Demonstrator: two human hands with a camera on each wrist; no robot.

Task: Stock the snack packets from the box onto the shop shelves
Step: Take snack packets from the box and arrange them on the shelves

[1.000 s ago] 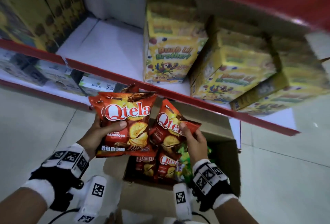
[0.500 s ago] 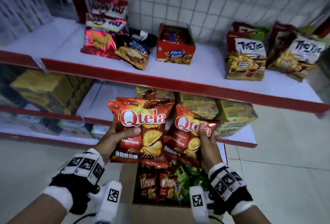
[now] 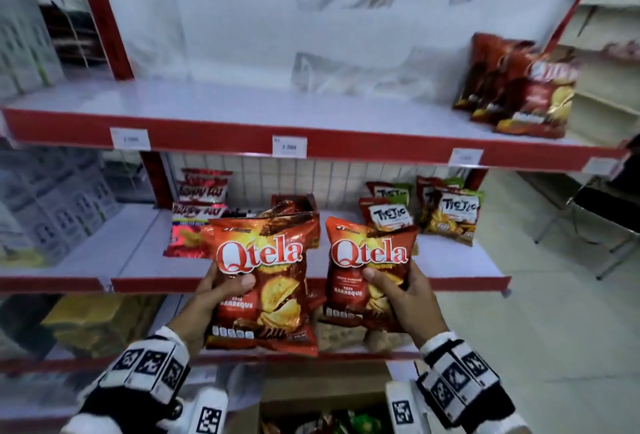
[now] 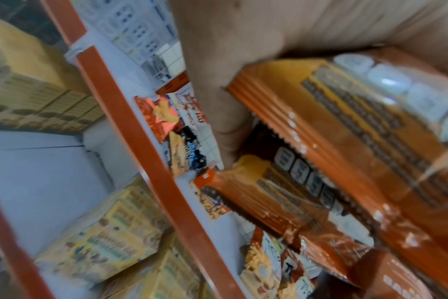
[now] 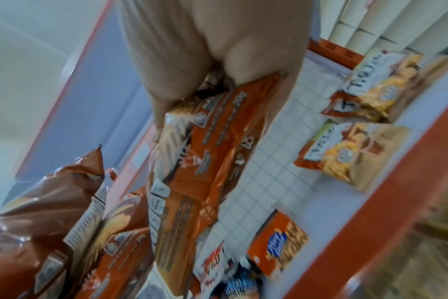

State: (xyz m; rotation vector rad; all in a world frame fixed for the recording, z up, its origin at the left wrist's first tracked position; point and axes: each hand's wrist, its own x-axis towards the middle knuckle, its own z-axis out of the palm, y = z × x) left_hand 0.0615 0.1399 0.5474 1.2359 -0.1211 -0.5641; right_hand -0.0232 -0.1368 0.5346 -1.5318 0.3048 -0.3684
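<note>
Now lifted clear of the open cardboard box (image 3: 311, 395) to shelf height, two glossy red Qtela barbecue crisp packets (image 3: 263, 281) sit gripped in the left hand (image 3: 211, 298) and right hand (image 3: 405, 298), ready for shelving.

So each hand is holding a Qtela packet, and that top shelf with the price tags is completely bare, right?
Not quite. The left hand and right hand do each grip a Qtela packet, but the top shelf is not bare: the head view shows dark red snack packets standing at its right end.
</note>
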